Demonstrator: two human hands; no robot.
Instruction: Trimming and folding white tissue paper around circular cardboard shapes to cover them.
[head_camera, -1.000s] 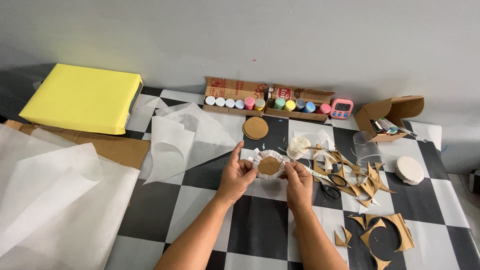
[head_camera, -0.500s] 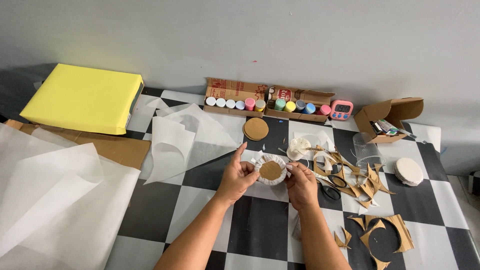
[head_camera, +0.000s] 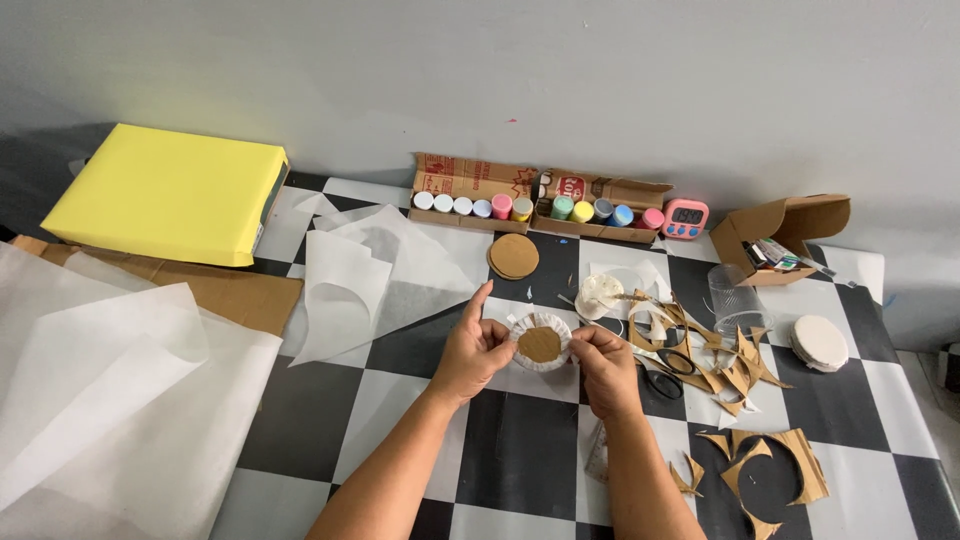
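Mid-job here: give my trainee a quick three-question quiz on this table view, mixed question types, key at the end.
1. True or false: both hands hold the cardboard disc wrapped in white paper.
2. Where does the spare cardboard disc lie? A) beside the yellow pad B) just in front of the paint pots C) inside the open box
3. Fill in: the scissors lie to the ___ of the right hand.

Key: 1 true, left hand and right hand pinch its edges. 2 B. 3 right.

Your left hand and right hand pinch a paper-wrapped cardboard disc; cardboard scraps lie at three o'clock.
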